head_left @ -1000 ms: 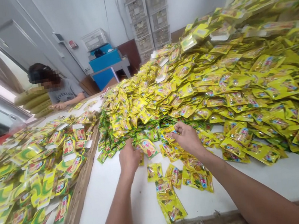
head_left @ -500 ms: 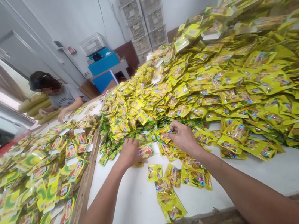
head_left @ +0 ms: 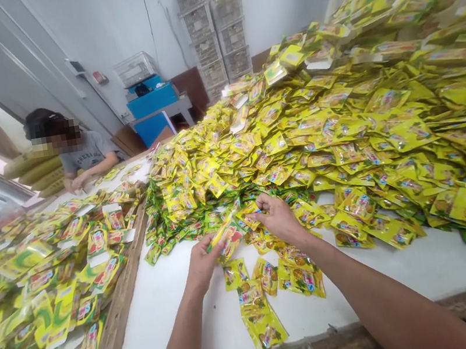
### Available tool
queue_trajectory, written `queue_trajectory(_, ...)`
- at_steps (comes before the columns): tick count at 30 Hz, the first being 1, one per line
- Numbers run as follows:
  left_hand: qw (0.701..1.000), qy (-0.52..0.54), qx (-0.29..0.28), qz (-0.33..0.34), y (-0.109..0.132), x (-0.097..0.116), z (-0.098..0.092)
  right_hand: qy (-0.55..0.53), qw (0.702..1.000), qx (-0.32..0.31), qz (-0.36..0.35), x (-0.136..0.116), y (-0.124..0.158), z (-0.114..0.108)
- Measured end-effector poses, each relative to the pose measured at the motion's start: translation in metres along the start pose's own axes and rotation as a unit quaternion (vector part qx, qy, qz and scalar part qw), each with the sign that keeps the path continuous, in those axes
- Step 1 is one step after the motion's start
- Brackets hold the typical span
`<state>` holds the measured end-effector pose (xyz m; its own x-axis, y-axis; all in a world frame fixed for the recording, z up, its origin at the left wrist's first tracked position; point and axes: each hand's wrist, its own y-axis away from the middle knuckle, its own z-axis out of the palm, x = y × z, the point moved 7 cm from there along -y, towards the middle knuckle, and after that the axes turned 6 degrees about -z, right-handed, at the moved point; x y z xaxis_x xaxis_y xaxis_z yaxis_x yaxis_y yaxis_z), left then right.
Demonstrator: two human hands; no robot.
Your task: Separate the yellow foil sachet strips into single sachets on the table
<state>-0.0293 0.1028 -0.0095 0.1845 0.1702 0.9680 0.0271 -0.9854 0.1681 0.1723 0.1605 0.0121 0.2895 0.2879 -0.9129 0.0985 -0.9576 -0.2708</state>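
Observation:
My left hand [head_left: 200, 264] is closed on a yellow sachet with a red picture [head_left: 228, 239], lifted a little off the white table [head_left: 407, 270]. My right hand [head_left: 278, 218] pinches another yellow sachet [head_left: 248, 214] at the near edge of a huge heap of yellow and green sachets [head_left: 339, 116]. Just below both hands a short row of sachets [head_left: 271, 277] lies flat on the table, running toward the front edge.
A second table on the left is covered with larger yellow packets [head_left: 45, 275]. A person in a grey shirt [head_left: 83, 154] sits at its far end. A wooden rail [head_left: 118, 316] divides the tables. Stacked crates [head_left: 214, 30] and a blue box [head_left: 152, 98] stand against the back wall.
My left hand has picked the red-pictured sachet out of the pile edge and drawn it toward me. My right hand stays at the pile, fingers pinched on a sachet.

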Motion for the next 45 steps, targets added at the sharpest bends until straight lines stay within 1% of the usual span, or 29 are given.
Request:
queue_trajectory(3,0.999,0.032,-0.004,-0.011,0.000,0.001,-0.002,-0.030,0.997,-0.062,-0.019,0.003,-0.002,0.007)
queue_trajectory(5,0.999,0.027,-0.013,-0.015,0.001,0.005,-0.001,-0.041,0.996,-0.076,-0.016,0.005,-0.002,0.009)
queue_trajectory(7,0.999,0.024,-0.032,-0.029,0.003,0.011,0.003,-0.042,0.997,-0.059,0.005,0.007,-0.002,0.006)
queue_trajectory(10,0.995,0.057,-0.055,-0.055,0.005,0.017,0.010,-0.023,1.000,0.003,0.016,0.004,-0.001,-0.002)
queue_trajectory(12,0.992,0.099,-0.049,-0.067,0.006,0.018,0.015,-0.008,0.999,0.037,0.015,0.000,0.001,-0.006)
queue_trajectory(14,0.985,0.146,-0.035,-0.081,0.007,0.014,0.021,-0.012,0.999,0.039,0.020,-0.002,0.003,-0.004)
queue_trajectory(17,0.971,0.215,-0.007,-0.100,0.008,0.005,0.028,-0.047,0.999,0.006,0.025,-0.006,0.005,0.003)
queue_trajectory(20,0.961,0.255,0.009,-0.103,0.009,-0.001,0.032,-0.069,0.997,-0.009,0.018,-0.013,0.006,0.002)
queue_trajectory(24,0.959,0.264,0.010,-0.103,0.008,-0.005,0.032,0.001,1.000,-0.019,-0.022,-0.023,0.006,-0.002)
queue_trajectory(25,0.958,0.268,0.012,-0.105,0.008,-0.006,0.031,0.011,0.999,-0.032,-0.030,-0.025,0.006,0.001)
queue_trajectory(27,0.952,0.284,0.024,-0.112,0.008,-0.008,0.028,-0.001,0.997,-0.071,-0.034,-0.025,0.009,0.010)
queue_trajectory(30,0.940,0.317,0.048,-0.118,0.009,-0.009,0.025,-0.073,0.987,-0.142,-0.010,-0.024,0.018,0.030)
queue_trajectory(32,0.933,0.334,0.053,-0.121,0.011,-0.009,0.027,-0.113,0.978,-0.175,0.009,-0.023,0.024,0.041)
queue_trajectory(34,0.931,0.337,0.055,-0.132,0.013,-0.011,0.032,-0.124,0.974,-0.189,0.023,-0.021,0.029,0.048)
queue_trajectory(36,0.933,0.322,0.054,-0.153,0.013,-0.013,0.035,-0.121,0.973,-0.195,0.034,-0.019,0.030,0.051)
queue_trajectory(37,0.936,0.307,0.051,-0.165,0.012,-0.013,0.034,-0.120,0.972,-0.196,0.037,-0.018,0.030,0.050)
queue_trajectory(38,0.941,0.286,0.054,-0.173,0.010,-0.012,0.028,-0.120,0.973,-0.193,0.037,-0.017,0.029,0.048)
queue_trajectory(39,0.947,0.262,0.076,-0.169,0.007,-0.008,0.014,-0.116,0.976,-0.180,0.034,-0.017,0.026,0.044)
queue_trajectory(40,0.952,0.237,0.116,-0.153,0.004,-0.002,-0.008,-0.106,0.982,-0.156,0.031,-0.017,0.022,0.037)
queue_trajectory(41,0.954,0.212,0.168,-0.128,0.001,0.008,-0.037,-0.088,0.988,-0.121,0.028,-0.017,0.017,0.028)
queue_trajectory(42,0.944,0.187,0.262,-0.077,0.002,0.022,-0.076,-0.062,0.994,-0.082,0.025,-0.016,0.013,0.018)
queue_trajectory(43,0.928,0.178,0.325,-0.044,0.003,0.035,-0.111,-0.031,0.998,-0.044,0.022,-0.015,0.009,0.009)
queue_trajectory(44,0.903,0.166,0.396,-0.007,0.007,0.048,-0.145,0.003,1.000,-0.017,0.017,-0.014,0.006,0.002)
queue_trajectory(45,0.856,0.112,0.500,0.071,0.018,0.067,-0.178,0.039,0.999,-0.002,0.010,-0.014,0.004,-0.003)
